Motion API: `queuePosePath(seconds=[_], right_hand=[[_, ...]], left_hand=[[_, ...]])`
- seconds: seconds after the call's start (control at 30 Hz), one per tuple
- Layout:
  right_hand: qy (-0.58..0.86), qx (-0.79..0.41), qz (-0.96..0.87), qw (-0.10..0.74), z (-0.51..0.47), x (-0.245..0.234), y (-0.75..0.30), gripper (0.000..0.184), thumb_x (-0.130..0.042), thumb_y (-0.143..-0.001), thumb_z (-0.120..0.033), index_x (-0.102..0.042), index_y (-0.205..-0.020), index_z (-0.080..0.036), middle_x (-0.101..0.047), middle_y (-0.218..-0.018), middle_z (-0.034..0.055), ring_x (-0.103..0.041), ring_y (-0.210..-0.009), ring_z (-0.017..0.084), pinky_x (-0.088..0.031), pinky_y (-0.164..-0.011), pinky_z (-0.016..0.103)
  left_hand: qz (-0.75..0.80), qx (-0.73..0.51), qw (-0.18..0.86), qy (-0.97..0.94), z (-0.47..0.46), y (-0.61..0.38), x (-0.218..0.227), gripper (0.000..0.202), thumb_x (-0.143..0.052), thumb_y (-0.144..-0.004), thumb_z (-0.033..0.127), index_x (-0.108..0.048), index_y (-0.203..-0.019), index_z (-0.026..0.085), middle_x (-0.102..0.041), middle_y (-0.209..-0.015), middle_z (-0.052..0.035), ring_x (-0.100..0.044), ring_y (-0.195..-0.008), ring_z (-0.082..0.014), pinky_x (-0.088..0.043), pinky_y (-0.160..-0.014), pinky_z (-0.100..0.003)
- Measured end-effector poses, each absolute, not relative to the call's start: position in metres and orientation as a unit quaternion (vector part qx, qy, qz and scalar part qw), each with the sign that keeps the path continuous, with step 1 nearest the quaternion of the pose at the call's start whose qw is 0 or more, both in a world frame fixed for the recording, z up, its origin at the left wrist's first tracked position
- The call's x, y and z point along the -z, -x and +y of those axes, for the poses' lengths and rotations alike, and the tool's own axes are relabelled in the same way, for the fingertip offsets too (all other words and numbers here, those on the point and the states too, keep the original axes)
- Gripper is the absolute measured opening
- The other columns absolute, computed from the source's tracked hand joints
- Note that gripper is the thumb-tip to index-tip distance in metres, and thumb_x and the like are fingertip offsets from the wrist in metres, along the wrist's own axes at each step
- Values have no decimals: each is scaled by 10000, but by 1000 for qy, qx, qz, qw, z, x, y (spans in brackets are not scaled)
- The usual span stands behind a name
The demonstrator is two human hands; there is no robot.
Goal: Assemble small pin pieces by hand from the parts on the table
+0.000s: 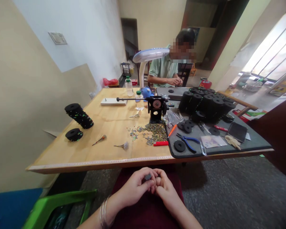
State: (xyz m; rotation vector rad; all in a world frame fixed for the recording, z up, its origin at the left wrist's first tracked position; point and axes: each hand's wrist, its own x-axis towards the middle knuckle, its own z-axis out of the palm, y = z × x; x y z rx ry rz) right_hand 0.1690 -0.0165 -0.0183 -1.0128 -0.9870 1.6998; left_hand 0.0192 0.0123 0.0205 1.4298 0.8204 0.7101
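Note:
My left hand (136,187) is closed around a small dark grey piece (147,177), whose kind I cannot make out. Against it rests my right hand (166,188), fingers curled in and touching the left fingertips; whatever they pinch is hidden. Both hands are above my lap, in front of the table's near edge. On the wooden table (69,152) beyond them lie a bundle of thin wires with a pale tip (124,145), a similar bundle with an orange-brown tip (102,138), and a pile of small striped beads or parts (157,131).
A black hand-crank winding machine (155,106) stands mid-table behind a red-handled tool (160,143). The grey mat (248,144) carries blue-handled pliers (189,143) and black foam rolls (213,105). Another black foam stack (79,115) stands left. Across sits a person (163,70) beside a lamp (151,54).

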Motion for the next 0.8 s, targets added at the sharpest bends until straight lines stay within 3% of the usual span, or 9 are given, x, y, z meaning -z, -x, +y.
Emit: queuePosePath(seconds=[0.17, 0.37, 0.57, 0.67, 0.8], right_hand=[[424, -669, -411, 451, -15, 24, -169, 440, -504, -569, -119, -484, -1001, -196, -556, -709, -56, -477, -621, 113, -337, -591, 237], [435, -662, -430, 433, -15, 25, -171, 386, -490, -646, -160, -490, -1031, -191, -557, -636, -57, -448, -563, 114, -314, -548, 234], [472, -643, -428, 426, -13, 23, -170, 298, -489, -854, -445, -513, -959, -167, -523, -537, -54, -343, -461, 98, -243, -480, 232], [465, -632, -451, 425, -13, 23, -169, 411, -511, -839, -595, -505, -817, -185, -480, -471, -73, -346, -433, 89, -246, -479, 228], [483, -618, -452, 425, -12, 25, -169, 452, -529, -814, -642, -459, -731, -203, -430, -403, -105, -310, -367, 66, -226, -443, 212]], left_hand=[[384, -294, 553, -679, 14, -26, -22, 97, -596, -832, 173, -632, -743, 159, -617, -741, -20, -561, -699, -152, -439, -694, -261], [392, -334, 637, -574, 13, -32, -11, 175, -606, -824, 296, -565, -711, 169, -562, -634, 11, -514, -529, -128, -424, -542, -245], [445, -372, 608, -542, 19, -28, -7, 242, -656, -785, 387, -606, -740, 155, -532, -597, 20, -457, -531, -119, -375, -523, -230], [445, -383, 597, -547, 18, -28, -9, 238, -658, -782, 378, -611, -721, 153, -537, -624, 12, -450, -552, -120, -375, -538, -232], [444, -386, 591, -552, 17, -29, -9, 229, -651, -784, 366, -614, -711, 152, -538, -629, 9, -447, -557, -121, -378, -546, -236]])
